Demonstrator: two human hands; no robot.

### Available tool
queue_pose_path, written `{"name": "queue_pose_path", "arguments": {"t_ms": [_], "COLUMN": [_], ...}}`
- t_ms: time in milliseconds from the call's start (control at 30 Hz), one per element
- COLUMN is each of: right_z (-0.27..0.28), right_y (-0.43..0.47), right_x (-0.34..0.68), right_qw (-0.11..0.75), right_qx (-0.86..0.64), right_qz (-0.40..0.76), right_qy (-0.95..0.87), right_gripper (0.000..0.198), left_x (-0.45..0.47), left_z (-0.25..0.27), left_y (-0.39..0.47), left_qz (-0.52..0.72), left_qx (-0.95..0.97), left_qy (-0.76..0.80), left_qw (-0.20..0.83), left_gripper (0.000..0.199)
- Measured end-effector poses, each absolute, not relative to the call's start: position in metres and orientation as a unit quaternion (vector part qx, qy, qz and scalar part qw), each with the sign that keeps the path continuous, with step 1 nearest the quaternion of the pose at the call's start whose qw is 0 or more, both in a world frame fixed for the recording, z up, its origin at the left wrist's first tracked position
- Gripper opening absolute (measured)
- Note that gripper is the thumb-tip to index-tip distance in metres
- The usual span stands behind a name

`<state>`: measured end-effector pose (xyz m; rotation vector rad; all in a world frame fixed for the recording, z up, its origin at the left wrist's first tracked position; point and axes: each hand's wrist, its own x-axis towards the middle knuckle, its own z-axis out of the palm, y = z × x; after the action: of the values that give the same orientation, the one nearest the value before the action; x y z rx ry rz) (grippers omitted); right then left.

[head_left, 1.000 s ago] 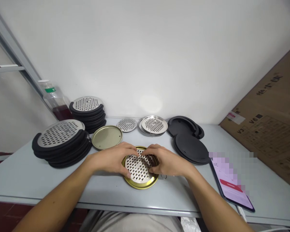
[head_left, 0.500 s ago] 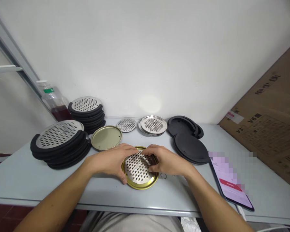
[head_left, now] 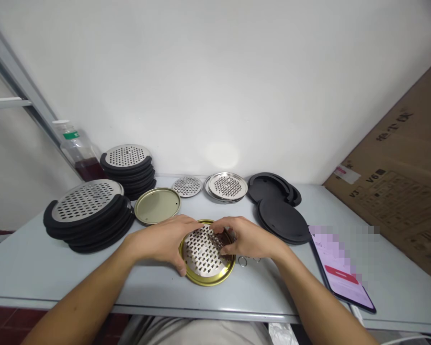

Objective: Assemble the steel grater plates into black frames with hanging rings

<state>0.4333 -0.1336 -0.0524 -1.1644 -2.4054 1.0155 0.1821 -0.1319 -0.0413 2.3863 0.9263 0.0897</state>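
A round metal grater disc (head_left: 204, 254) with rows of raised holes lies inside a gold-rimmed round lid (head_left: 209, 281) near the table's front edge. My left hand (head_left: 165, 242) curves around the lid's left side, thumb at the lower left rim and fingers at the top. With bent fingers, my right hand (head_left: 237, 237) grips the right part of the grater disc; the fingertips partly cover it. Two small metal rings (head_left: 242, 261) lie just right of the lid, partly beside my right wrist. Behind my left hand rests another gold-coloured lid (head_left: 158, 206).
Stacks of black holders with grater discs stand at left, one in front (head_left: 89, 201) and one behind (head_left: 127, 158). Further back are a loose grater disc (head_left: 187, 187), stacked discs (head_left: 228, 186), black round parts (head_left: 283, 220), a bottle (head_left: 81, 153), a phone (head_left: 341, 273) and a cardboard box (head_left: 395, 182).
Both hands keep nearly the same hold, and the lid with the grater disc sits slightly lower in view. The whole view has shifted a little; more of the small rings shows.
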Motion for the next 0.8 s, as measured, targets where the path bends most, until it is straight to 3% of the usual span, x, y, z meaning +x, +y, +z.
{"name": "queue_pose_path", "arguments": {"t_ms": [267,800], "right_z": [-0.0566,-0.0619], "right_y": [-0.1333,-0.1299], "right_x": [0.4305,0.4356], "right_qw": [0.163,0.164], "right_qx": [-0.407,-0.405], "right_qz": [0.332,0.352], "right_qy": [-0.835,-0.828], "right_gripper": [0.041,0.035], "left_x": [0.1760,0.1792], "left_z": [-0.0498,-0.0468], "left_y": [-0.1309,-0.1301], "left_qz": [0.055,0.017], "left_qx": [0.890,0.895], "left_qy": [0.360,0.347], "left_qw": [0.273,0.278], "left_gripper": [0.101,0.088]}}
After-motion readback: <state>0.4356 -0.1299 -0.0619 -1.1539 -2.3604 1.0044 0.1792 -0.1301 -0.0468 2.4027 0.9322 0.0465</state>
